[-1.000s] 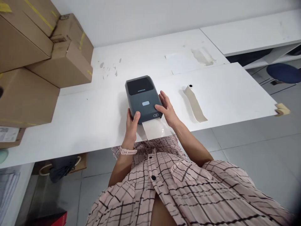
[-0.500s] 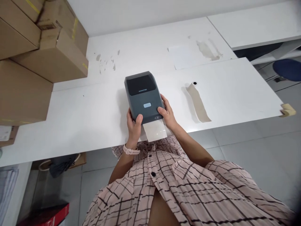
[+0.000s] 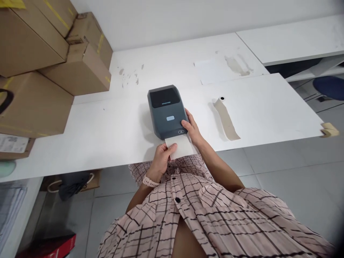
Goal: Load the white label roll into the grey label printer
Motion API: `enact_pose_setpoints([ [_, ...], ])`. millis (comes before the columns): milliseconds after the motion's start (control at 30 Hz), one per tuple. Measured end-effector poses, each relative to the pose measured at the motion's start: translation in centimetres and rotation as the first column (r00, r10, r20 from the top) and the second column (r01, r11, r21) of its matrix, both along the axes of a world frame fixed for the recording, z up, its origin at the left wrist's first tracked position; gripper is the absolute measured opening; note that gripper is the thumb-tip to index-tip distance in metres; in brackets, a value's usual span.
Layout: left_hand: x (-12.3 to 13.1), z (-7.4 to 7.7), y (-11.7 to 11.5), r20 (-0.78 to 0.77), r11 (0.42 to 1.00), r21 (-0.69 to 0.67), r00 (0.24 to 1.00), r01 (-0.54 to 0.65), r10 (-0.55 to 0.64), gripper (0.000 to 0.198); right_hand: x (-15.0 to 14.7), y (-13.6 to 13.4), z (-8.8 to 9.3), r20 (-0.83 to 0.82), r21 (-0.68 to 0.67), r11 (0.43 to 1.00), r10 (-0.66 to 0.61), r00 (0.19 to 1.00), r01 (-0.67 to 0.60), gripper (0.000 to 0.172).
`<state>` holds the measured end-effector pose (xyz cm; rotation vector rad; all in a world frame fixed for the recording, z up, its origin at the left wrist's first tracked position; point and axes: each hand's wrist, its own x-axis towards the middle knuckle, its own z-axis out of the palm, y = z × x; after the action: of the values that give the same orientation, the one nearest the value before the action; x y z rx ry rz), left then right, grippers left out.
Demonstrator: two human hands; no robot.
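A dark teal label printer (image 3: 168, 111) with a black window and a light button is near the table's front edge. White label paper (image 3: 182, 147) sticks out of its near end. Pinched between the thumb and fingers of my left hand (image 3: 161, 157) is the left edge of that paper. My right hand (image 3: 192, 128) grips the printer's right side, thumb on top and fingers along the side wall. To the right, a small roll with a black core (image 3: 222, 98) lies with a beige paper strip (image 3: 228, 122) unrolled toward me.
Cardboard boxes (image 3: 88, 66) are stacked on the table's left. A white sheet (image 3: 211, 71) lies farther back on the white table (image 3: 107, 143). Yellowish padding (image 3: 330, 129) covers the right corner. Under the table are a dark bag (image 3: 71, 186) and a red box (image 3: 57, 247).
My left hand has let go of the printer's left side and moved down onto the label paper, taking hold of it. My right hand has stayed on the printer.
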<state>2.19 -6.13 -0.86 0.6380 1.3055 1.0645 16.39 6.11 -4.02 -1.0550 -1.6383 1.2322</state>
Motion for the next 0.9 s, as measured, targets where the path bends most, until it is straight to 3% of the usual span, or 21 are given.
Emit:
enact_pose_setpoints([
  [100, -0.3, 0.1, -0.2, -0.028, 1.000, 0.004, 1.000, -0.001, 0.001, 0.048, 0.4, -1.0, 2.2, 0.115, 0.181, 0.980, -0.109, 0.987, 0.087, 0.072],
  [167, -1.0, -0.2, -0.8, -0.084, 0.999, 0.004, 0.996, 0.042, -0.041, 0.046, 0.6, -1.8, 4.3, 0.207, 0.375, 0.922, -0.185, 0.961, 0.097, 0.058],
  [233, -2.1, -0.6, -1.5, -0.155, 0.998, 0.018, 0.986, 0.063, -0.059, 0.047, 0.5, -2.3, 6.2, 0.318, 0.512, 0.859, -0.165, 0.934, -0.023, 0.051],
  [300, -3.3, -0.7, -1.9, -0.243, 0.998, 0.065, 0.970, -0.010, 0.026, 0.051, 0.1, -2.5, 7.4, 0.434, 0.555, 0.812, -0.096, 0.896, -0.182, 0.049],
  [400, -4.6, -0.3, -1.5, -0.364, 0.951, 0.215, 0.885, -0.222, 0.289, 0.048, -0.9, -2.5, 8.0, 0.542, 0.549, 0.782, -0.063, 0.838, -0.296, 0.044],
  [467, -4.7, 0.3, -0.5, -0.400, 0.908, 0.319, 0.830, -0.271, 0.388, 0.047, -1.5, -2.4, 8.0, 0.553, 0.555, 0.779, -0.084, 0.829, -0.291, 0.040],
  [567, -4.0, 1.2, 1.0, -0.401, 0.898, 0.391, 0.840, -0.203, 0.365, 0.057, -1.3, -2.7, 7.5, 0.482, 0.568, 0.787, -0.081, 0.873, -0.241, 0.035],
  [633, -3.2, 1.4, 1.6, -0.376, 0.905, 0.392, 0.869, -0.164, 0.321, 0.066, -0.6, -3.2, 6.6, 0.341, 0.551, 0.826, -0.093, 0.935, -0.120, 0.037],
  [767, -2.3, 0.6, 2.0, -0.327, 0.922, 0.358, 0.906, -0.146, 0.270, 0.075, 1.0, -4.1, 3.7, 0.016, 0.278, 0.938, -0.221, 0.975, 0.208, 0.055],
  [900, -2.1, -0.7, 1.9, -0.378, 0.905, 0.396, 0.870, -0.156, 0.316, 0.075, 1.2, -4.5, 2.0, -0.120, 0.050, 0.988, -0.138, 0.983, 0.145, 0.060],
])
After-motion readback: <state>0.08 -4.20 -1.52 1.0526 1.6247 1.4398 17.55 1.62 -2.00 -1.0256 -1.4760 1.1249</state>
